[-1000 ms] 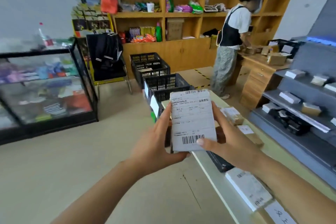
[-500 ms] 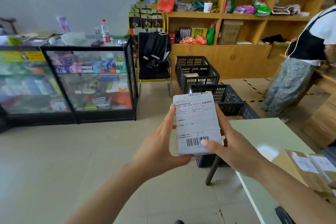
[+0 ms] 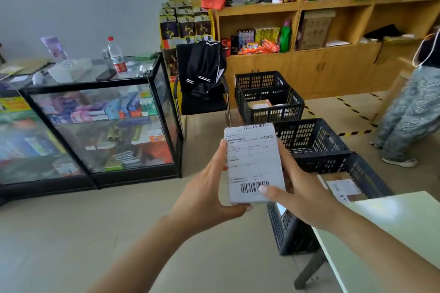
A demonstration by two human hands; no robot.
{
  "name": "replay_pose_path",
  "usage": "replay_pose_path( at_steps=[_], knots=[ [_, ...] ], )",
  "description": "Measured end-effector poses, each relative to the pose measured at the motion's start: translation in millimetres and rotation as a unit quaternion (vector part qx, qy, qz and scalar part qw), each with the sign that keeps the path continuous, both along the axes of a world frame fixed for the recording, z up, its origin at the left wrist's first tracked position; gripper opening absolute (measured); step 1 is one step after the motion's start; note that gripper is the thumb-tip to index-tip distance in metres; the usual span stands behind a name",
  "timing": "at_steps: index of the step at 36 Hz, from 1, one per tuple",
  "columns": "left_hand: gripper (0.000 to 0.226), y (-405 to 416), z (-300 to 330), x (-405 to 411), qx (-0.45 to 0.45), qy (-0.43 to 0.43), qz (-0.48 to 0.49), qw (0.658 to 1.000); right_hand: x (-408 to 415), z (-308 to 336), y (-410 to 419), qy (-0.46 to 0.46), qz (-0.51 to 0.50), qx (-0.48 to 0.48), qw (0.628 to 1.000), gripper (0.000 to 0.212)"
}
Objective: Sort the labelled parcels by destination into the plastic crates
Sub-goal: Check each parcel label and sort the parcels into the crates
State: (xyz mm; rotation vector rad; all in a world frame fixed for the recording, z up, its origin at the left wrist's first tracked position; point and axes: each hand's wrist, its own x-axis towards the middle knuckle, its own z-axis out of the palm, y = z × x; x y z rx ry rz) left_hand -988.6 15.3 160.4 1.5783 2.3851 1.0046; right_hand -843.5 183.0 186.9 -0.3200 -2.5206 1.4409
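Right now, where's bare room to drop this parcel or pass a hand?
Middle crate shows no parcels in its visible part. Bare table corner beside the near crate. Open floor between the glass case and both hands. Tighter: far crate and near crate already hold boxes; parcel fills left hand and right hand.

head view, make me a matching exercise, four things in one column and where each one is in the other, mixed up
Things:
1. white labelled parcel
2. clear plastic water bottle with red cap and label
3. black jacket
4. brown cardboard box with white label

Places:
A. draped over the black chair
B. inside the far black plastic crate
C. held between the left hand and the right hand
D. standing on top of the glass display case

Pairs: 1-C, 2-D, 3-A, 4-B
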Motion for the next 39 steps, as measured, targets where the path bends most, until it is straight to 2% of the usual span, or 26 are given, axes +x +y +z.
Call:
replay_pose_path(
  at_steps=[6, 11, 20, 30, 34, 39],
  knots=[
    [0.128, 69.7, -12.4, -75.3, 0.002, 0.010, -0.056, 0.998, -58.5, -16.1, 60.1, -0.011, -0.036, -0.021, 0.999, 0.097],
    [0.128, 135.9, -20.9, -146.6, 0.004, 0.020, -0.118, 0.993, -111.4, -25.0, 106.3, -0.015, -0.083, -0.039, 0.996, 0.093],
    [0.128, 263.7, -20.4, -230.5, -0.018, 0.027, -0.259, 0.965, -167.8, -35.5, 178.9, -0.025, -0.250, -0.067, 0.966, 0.096],
    [0.129, 407.8, -46.1, -211.8, -0.080, -0.034, -0.412, 0.907, -132.8, -55.9, 255.4, -0.019, -0.417, -0.106, 0.902, 0.089],
    [0.129, 465.6, -51.4, -191.7, -0.102, -0.049, -0.451, 0.885, -112.0, -69.5, 296.7, -0.036, -0.465, -0.098, 0.879, 0.103],
    [0.126, 529.3, -56.1, -168.2, -0.093, -0.045, -0.499, 0.861, -91.6, -77.6, 336.7, -0.026, -0.502, -0.115, 0.857, 0.102]
  ],
)
